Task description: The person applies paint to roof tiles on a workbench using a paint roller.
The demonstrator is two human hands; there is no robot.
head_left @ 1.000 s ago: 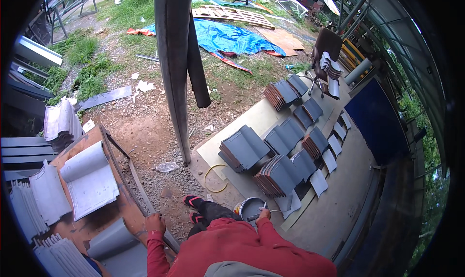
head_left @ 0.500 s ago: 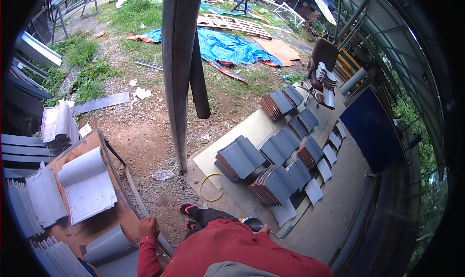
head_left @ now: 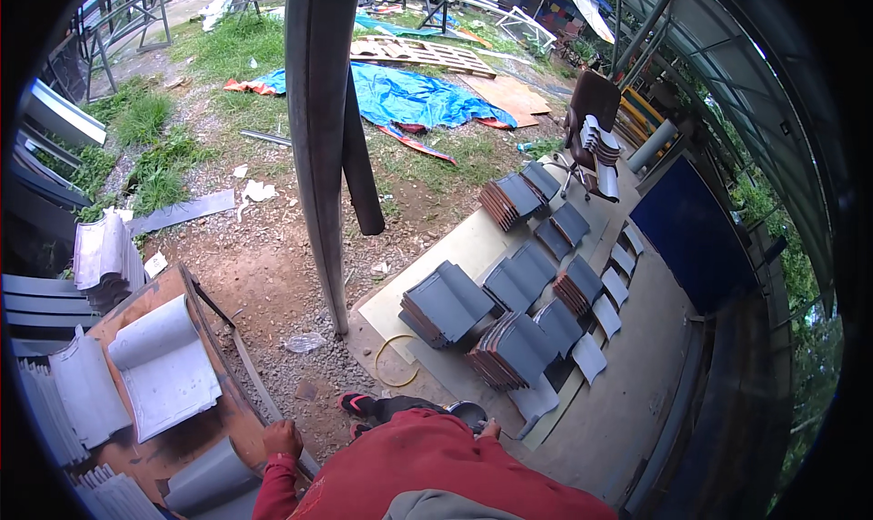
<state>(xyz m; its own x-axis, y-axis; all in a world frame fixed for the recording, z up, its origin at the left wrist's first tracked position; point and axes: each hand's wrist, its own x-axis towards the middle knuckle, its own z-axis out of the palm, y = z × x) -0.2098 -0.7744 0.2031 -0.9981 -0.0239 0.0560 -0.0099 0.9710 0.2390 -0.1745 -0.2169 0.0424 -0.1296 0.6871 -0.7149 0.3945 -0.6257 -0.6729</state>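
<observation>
My left hand (head_left: 283,439) is curled closed beside the edge of a brown wooden table (head_left: 238,374), with nothing seen in it. On that table lie a white-grey curved roof tile (head_left: 165,367), a second pale tile (head_left: 89,388) and a darker grey tile (head_left: 214,484). My right hand (head_left: 491,428) is closed at the rim of a small dark-grey bucket (head_left: 468,414), low in front of my red sleeve; its fingers are partly hidden. Stacks of dark grey roof tiles (head_left: 447,303) with brown edges stand on a pale board to the right.
A steel post (head_left: 318,156) rises ahead, with a yellow hose loop (head_left: 397,361) near its foot. Pale tiles (head_left: 589,358) lie in a row on the concrete. Farther off are an office chair (head_left: 593,129) holding tiles, a blue tarp (head_left: 418,97) and a wooden pallet (head_left: 427,54).
The view has shifted a little as I move, and the scene slides slightly left. My left hand sits a bit lower and farther right in view. The right hand stays at the bucket.
</observation>
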